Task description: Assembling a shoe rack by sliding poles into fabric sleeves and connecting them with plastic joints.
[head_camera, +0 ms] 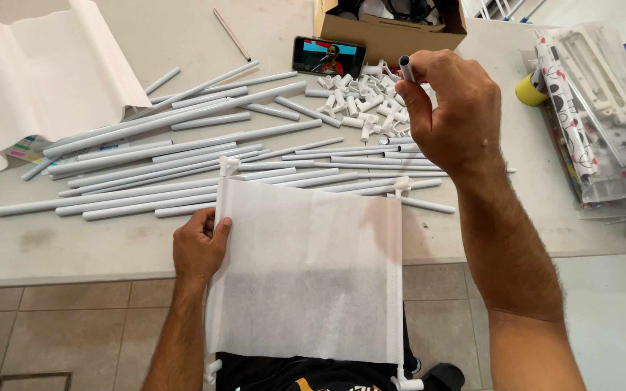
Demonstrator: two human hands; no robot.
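My left hand [201, 246] grips the left edge of a white fabric panel [309, 271] stretched between two thin white tubes. The panel hangs off the table's front edge toward my lap. My right hand [447, 108] is raised above the table and pinches a short white tube [405, 67] with a dark open end, held upright over the pile of small white plastic connectors [360, 101]. Many long white tubes [182, 152] lie spread across the table behind the panel.
A phone [328, 56] with a lit screen leans against a cardboard box [389, 29] at the back. A white fabric roll [38, 72] lies at the left. Clear plastic packaging [595, 116] and a yellow tape roll [530, 90] sit at right. Tiled floor shows below.
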